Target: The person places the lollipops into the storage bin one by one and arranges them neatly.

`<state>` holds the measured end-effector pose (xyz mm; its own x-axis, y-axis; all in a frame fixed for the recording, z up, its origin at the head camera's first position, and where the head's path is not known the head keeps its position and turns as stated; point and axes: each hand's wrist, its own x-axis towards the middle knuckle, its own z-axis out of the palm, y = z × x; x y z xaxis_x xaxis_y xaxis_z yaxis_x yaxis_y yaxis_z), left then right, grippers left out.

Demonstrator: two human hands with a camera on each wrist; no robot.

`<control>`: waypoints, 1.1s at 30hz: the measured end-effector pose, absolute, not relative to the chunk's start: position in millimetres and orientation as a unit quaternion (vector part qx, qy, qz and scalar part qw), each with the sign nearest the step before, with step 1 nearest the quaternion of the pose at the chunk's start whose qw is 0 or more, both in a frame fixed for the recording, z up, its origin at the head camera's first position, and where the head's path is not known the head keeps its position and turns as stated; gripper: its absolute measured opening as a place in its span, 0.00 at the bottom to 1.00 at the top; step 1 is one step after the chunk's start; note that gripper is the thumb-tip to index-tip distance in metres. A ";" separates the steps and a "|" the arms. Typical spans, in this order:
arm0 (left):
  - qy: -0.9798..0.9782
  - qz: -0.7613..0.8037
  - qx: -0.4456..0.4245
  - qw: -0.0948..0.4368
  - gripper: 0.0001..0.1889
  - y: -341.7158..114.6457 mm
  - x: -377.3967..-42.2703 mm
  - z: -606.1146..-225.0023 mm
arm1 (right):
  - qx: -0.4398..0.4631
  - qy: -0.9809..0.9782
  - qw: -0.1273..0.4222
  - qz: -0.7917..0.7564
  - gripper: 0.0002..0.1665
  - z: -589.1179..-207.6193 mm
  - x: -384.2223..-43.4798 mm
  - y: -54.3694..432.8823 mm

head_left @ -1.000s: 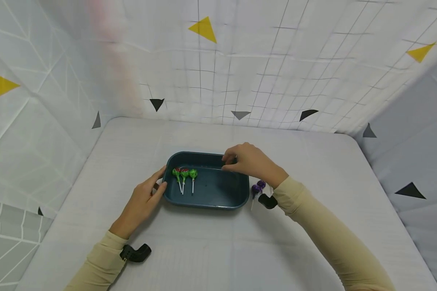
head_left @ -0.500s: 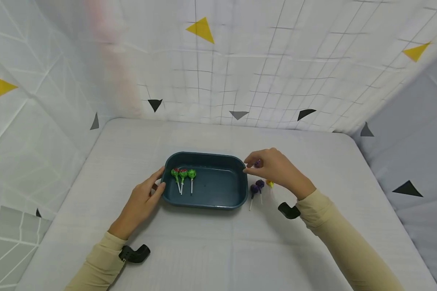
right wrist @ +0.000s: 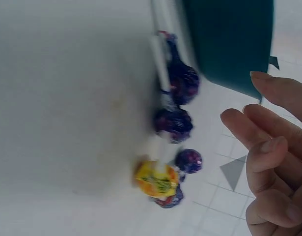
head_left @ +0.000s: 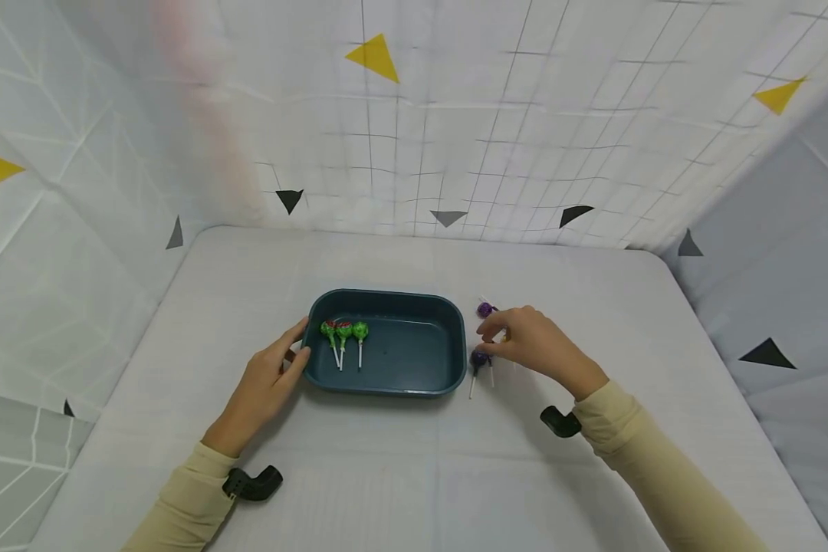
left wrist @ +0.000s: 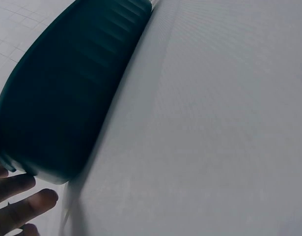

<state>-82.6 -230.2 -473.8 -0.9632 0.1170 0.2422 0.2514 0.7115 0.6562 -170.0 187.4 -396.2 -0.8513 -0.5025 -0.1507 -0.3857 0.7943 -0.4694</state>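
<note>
Head: right hand [head_left: 537, 349] has shifted from above the dark-teal rounded-rectangular tray [head_left: 417, 354], inside the table's [head_left: 386, 483] far edge, to purple-wrapped ball lollipops [head_left: 479, 359]; work appears unfinished. Left wrist: left hand [left wrist: 24, 210], fingers spread, beside tray. Right wrist: fingers parted, empty.

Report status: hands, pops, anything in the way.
Left hand at left end of tray. Right hand empty, near purple pops. Three green pops inside; purple pops, one yellow pop outside. No obstruction seen.
</note>
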 end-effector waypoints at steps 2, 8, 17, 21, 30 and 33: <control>-0.921 -0.366 -0.100 0.092 0.27 -230.0 -82.3 -473.6 | -0.233 0.937 0.144 -0.218 0.16 -401.8 -168.8 187.9; -0.920 -0.368 -0.099 0.090 0.27 -229.5 -82.1 -473.4 | -0.241 0.939 0.136 -0.206 0.14 -415.8 -168.6 188.2; -0.920 -0.368 -0.102 0.091 0.28 -230.5 -82.7 -473.3 | -0.264 0.935 0.115 -0.207 0.10 -428.0 -167.2 187.8; -0.919 -0.370 -0.103 0.092 0.27 -230.8 -83.1 -474.5 | -0.275 0.931 0.113 -0.212 0.09 -432.9 -167.9 187.2; -0.919 -0.369 -0.100 0.094 0.27 -230.5 -83.2 -474.9 | -0.282 0.926 0.124 -0.218 0.08 -434.4 -167.6 186.8; -0.920 -0.367 -0.100 0.094 0.27 -230.9 -83.3 -475.5 | -0.281 0.926 0.129 -0.218 0.08 -435.1 -167.4 186.6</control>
